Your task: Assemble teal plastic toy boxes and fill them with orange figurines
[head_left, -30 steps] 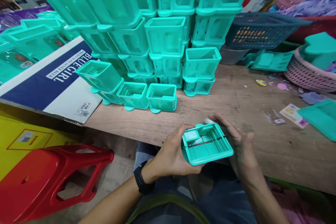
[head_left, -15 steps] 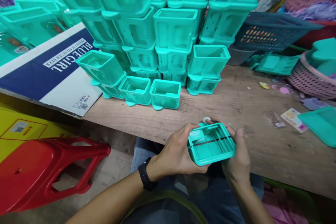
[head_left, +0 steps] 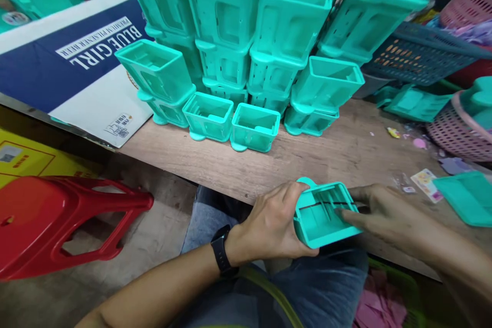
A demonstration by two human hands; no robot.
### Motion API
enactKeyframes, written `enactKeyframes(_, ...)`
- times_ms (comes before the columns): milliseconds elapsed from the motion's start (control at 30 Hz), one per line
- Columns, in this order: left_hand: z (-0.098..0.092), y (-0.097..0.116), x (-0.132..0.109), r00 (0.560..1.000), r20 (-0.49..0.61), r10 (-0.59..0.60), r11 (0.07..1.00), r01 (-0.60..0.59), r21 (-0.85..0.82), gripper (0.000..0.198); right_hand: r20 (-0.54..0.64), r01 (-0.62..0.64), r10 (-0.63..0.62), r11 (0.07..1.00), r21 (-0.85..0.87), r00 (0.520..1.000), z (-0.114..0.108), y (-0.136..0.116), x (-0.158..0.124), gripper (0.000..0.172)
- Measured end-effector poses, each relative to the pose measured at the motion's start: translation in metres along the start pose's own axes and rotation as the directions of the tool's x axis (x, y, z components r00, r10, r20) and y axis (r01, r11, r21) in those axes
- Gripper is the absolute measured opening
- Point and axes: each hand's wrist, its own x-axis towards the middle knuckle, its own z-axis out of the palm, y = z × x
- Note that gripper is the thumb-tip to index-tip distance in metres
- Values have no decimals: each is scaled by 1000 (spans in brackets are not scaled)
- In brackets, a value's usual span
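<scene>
A small teal plastic box [head_left: 332, 238] is tilted in front of me, just off the table's near edge, its open side facing up toward me. A thin dark rod runs across its inside, and ribs line the interior. My left hand [head_left: 274, 223] is closed around the box's left side, thumb near the lower corner. At the right wall is my right hand [head_left: 378, 210], its thumb over the rim and its fingers behind, pinching that wall. Two similar teal boxes, a left one [head_left: 209, 118] and a right one [head_left: 255, 128], stand on the wooden table [head_left: 215, 164] beyond.
Tall stacks of teal boxes [head_left: 230, 20] fill the back of the table. A blue-and-white carton [head_left: 88, 72] lies left, above a red stool [head_left: 49, 215]. At right are a pink basket [head_left: 457, 128], a dark blue basket [head_left: 423, 54] and a flat teal piece [head_left: 467, 197].
My right hand has shifted from beneath the box to its right wall, with the forearm now coming in from the right. The box has tipped, showing more of its inside. The view has shifted.
</scene>
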Motion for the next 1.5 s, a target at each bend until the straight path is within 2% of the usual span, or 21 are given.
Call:
enactKeyframes(67,0,1,1,1000,17,-11,1000,11,13,91,-8,16,-16,1000,-18,1000,-1,2,3,25)
enactKeyframes(200,-1,2,1,999,36,-27,999,27,19,90,82,49,-42,996,-76,996,-5,6,10,24)
enactKeyframes(400,0,1,0,999,23,-40,999,40,8,88,67,-30,44,980,-196,997,-3,2,16,22)
enactKeyframes(533,0,-1,1,999,35,-38,999,38,20,86,53,-9,19,983,-181,998,-2,-1,13,26)
enactKeyframes(633,-2,-3,2,998,28,-57,998,58,-26,84,49,41,-37,996,-84,998,-5,3,4,36)
enactKeyframes(700,-3,-4,2,998,19,-67,996,68,-54,84,-41,66,-65,997,33,997,-6,8,-4,43)
enactKeyframes(767,-3,-6,2,997,25,-72,995,73,-64,86,-242,75,-34,984,163,970,1,13,-10,51)
enactKeyframes(833,-2,-7,2,997,27,-71,995,72,-66,87,-391,102,55,923,371,919,19,13,-13,69)
enactKeyframes(867,-2,-8,1,997,21,-70,995,71,-67,86,-411,129,107,853,505,905,31,11,-12,78)
enactKeyframes(933,-1,-8,1,998,-3,-61,996,61,-70,85,-402,203,186,635,745,897,59,3,-9,90)
enactKeyframes(1000,0,-8,1,998,-18,-63,995,61,-75,82,-474,311,270,476,823,838,82,-7,-4,89)
enactKeyframes(1033,0,-7,1,998,-20,-66,995,64,-79,80,-512,357,307,441,823,802,90,-12,-2,86)
enactKeyframes(1100,0,-6,2,997,-25,-69,993,67,-93,76,-549,400,336,420,815,765,98,-19,1,83)
enactKeyframes(1200,-2,-4,2,998,-24,-65,993,62,-96,72,-535,387,332,418,822,777,97,-22,2,79)
enactKeyframes(1367,-5,-3,4,998,-7,-56,996,55,-75,70,-538,374,397,419,827,744,95,-23,3,69)
enactKeyframes(1500,-6,-4,3,998,3,-55,995,55,-83,75,-551,387,387,425,818,740,99,-25,4,67)
